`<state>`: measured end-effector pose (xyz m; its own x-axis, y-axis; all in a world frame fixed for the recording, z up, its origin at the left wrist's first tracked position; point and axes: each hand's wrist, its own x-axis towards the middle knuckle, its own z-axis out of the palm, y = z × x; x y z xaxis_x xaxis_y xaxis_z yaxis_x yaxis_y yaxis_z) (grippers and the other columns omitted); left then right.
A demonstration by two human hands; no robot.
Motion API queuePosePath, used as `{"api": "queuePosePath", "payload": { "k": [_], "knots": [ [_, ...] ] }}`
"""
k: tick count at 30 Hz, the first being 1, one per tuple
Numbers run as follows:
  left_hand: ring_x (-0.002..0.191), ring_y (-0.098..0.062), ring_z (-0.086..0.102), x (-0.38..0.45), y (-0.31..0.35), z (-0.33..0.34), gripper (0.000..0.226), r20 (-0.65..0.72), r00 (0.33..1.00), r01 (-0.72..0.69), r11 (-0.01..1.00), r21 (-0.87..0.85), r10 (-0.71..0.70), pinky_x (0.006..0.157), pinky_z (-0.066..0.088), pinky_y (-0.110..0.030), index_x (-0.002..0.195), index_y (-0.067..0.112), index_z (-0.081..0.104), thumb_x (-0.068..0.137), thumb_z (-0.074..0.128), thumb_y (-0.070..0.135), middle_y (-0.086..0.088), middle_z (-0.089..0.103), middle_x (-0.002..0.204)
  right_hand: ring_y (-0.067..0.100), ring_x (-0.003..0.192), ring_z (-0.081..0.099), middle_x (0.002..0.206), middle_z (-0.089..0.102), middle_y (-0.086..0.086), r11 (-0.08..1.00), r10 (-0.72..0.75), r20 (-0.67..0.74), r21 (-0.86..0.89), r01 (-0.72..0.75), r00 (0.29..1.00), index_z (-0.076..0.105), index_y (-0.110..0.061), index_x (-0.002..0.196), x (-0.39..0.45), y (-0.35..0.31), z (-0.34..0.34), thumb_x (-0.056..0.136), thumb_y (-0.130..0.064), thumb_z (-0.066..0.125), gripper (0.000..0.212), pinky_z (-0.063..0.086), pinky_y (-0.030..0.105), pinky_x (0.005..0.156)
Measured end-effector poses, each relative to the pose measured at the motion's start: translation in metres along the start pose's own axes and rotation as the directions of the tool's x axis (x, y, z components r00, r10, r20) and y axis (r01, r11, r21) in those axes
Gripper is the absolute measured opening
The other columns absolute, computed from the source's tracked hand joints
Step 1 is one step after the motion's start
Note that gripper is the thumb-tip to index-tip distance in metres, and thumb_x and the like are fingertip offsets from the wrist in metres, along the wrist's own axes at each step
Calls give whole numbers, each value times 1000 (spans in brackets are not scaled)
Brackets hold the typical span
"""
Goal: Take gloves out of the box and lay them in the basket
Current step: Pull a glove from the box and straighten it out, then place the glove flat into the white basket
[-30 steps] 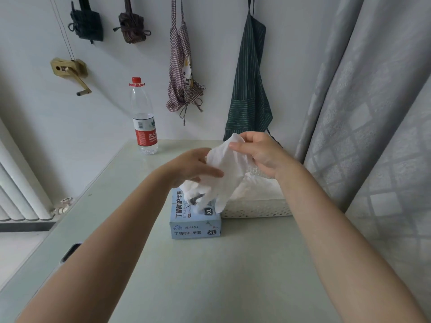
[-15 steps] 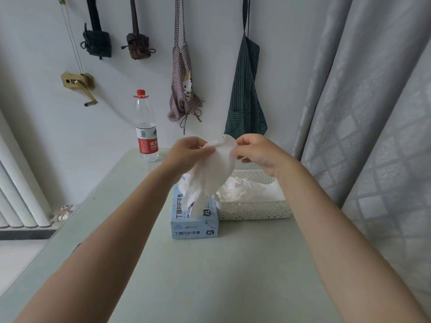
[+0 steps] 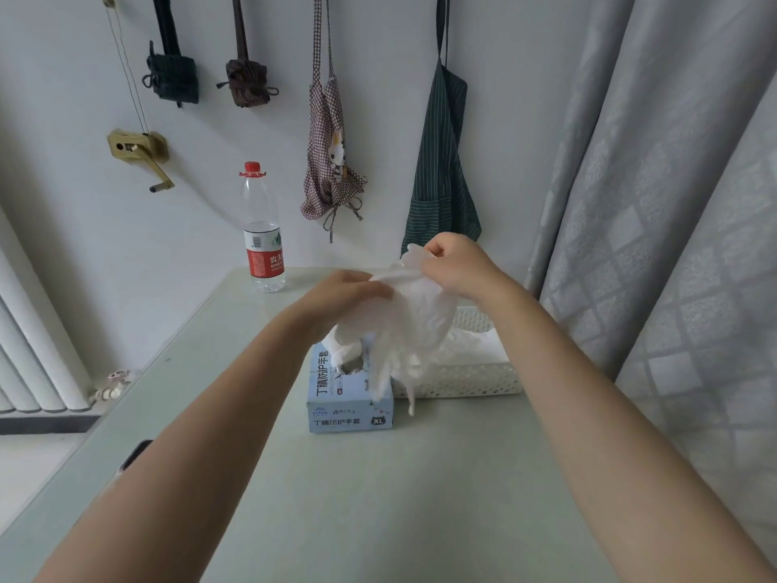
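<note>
1. This looks like a room in a home, a utility or kitchen corner.
2. Aprons hang on the white wall at twelve o'clock: a checked apron (image 3: 330,162) with a cartoon rabbit and a green striped apron (image 3: 441,170).
3. Two bundled dark cloths (image 3: 172,77) hang at eleven o'clock.
4. Grey patterned curtains (image 3: 656,204) fill the two to three o'clock side.
5. A white radiator (image 3: 29,351) stands at nine o'clock.
6. A water bottle (image 3: 261,233) stands on a pale glass-topped table (image 3: 378,498).
</note>
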<state>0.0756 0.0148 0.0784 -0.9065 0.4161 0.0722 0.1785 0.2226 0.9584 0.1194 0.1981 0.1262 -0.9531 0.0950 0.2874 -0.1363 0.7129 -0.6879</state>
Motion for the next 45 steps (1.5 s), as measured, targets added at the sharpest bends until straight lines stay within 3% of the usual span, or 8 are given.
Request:
{"api": "queuePosePath", "payload": {
  "k": [9, 16, 19, 23, 27, 34, 42, 45],
  "knots": [
    [55, -13, 52, 33, -25, -1, 18, 101, 991, 92, 995, -39, -88, 52, 42, -21, 79, 13, 61, 94, 60, 23, 3, 57, 61, 15, 57, 31, 64, 33, -1, 984, 132, -29, 120, -128, 991, 37, -16, 69, 32, 36, 25, 100, -34, 42, 36, 25, 28, 52],
    [84, -25, 64, 63, -49, 13, 14, 102, 965, 261, 929, -262, -242, 71, 56, -35, 101, 5, 64, 96, 59, 17, -13, 69, 97, 17, 58, 33, 61, 33, -3, 868, 316, 44, 390, -307, 948, 31, -23, 64, 57, 58, 30, 86, -20, 49, 28, 26, 27, 54],
    [84, -23, 65, 86, -37, 7, 15, -74, 973, 213, 973, -90, -220, 80, 56, -37, 102, 15, 67, 93, 65, 26, -11, 70, 102, 18, 61, 52, 71, 52, 2, 787, 375, 90, 496, -368, 923, 51, -18, 72, 65, 68, 32, 93, -20, 47, 21, 43, 22, 49],
    [69, -17, 59, 125, -13, 16, 15, -282, 959, 88, 934, 346, 14, 55, 49, -23, 99, 19, 66, 87, 71, 25, -2, 63, 92, 21, 67, 51, 80, 53, 8, 718, 487, 35, 554, -422, 873, 56, -12, 86, 74, 114, 30, 95, -16, 45, 15, 43, 17, 43],
    [93, -22, 60, 142, -40, 52, 34, -183, 978, 74, 653, 754, 101, 79, 53, -35, 124, 23, 56, 90, 58, 18, -5, 54, 124, 23, 60, 45, 72, 48, 9, 794, 555, -45, 327, -513, 831, 50, -7, 73, 62, 167, 25, 96, -16, 44, 26, 32, 15, 32],
    [96, -20, 60, 129, -69, 92, 18, -15, 981, -117, 650, 751, 195, 85, 53, -37, 106, 23, 69, 93, 56, 26, -2, 58, 112, 24, 59, 34, 59, 34, 6, 905, 425, -141, 70, -419, 894, 32, -16, 59, 59, 193, 23, 89, -11, 47, 34, 34, 32, 52],
    [90, -14, 51, 126, -62, 87, 18, 158, 986, -112, 462, 880, -61, 79, 48, -29, 99, 28, 70, 84, 67, 20, 7, 53, 98, 34, 99, 60, 108, 62, 14, 816, 273, -269, -444, -371, 924, 53, -3, 112, 51, 211, 9, 96, -5, 46, 17, 36, 31, 67],
    [80, -18, 53, 124, -54, 87, 17, 40, 998, -22, 386, 922, -39, 71, 51, -34, 89, 16, 69, 88, 52, 12, -2, 62, 95, 33, 104, 59, 115, 59, 16, 709, 223, -225, -631, -316, 949, 51, -4, 115, 43, 209, 15, 91, 2, 48, 25, 42, 35, 71]
  ]
}}
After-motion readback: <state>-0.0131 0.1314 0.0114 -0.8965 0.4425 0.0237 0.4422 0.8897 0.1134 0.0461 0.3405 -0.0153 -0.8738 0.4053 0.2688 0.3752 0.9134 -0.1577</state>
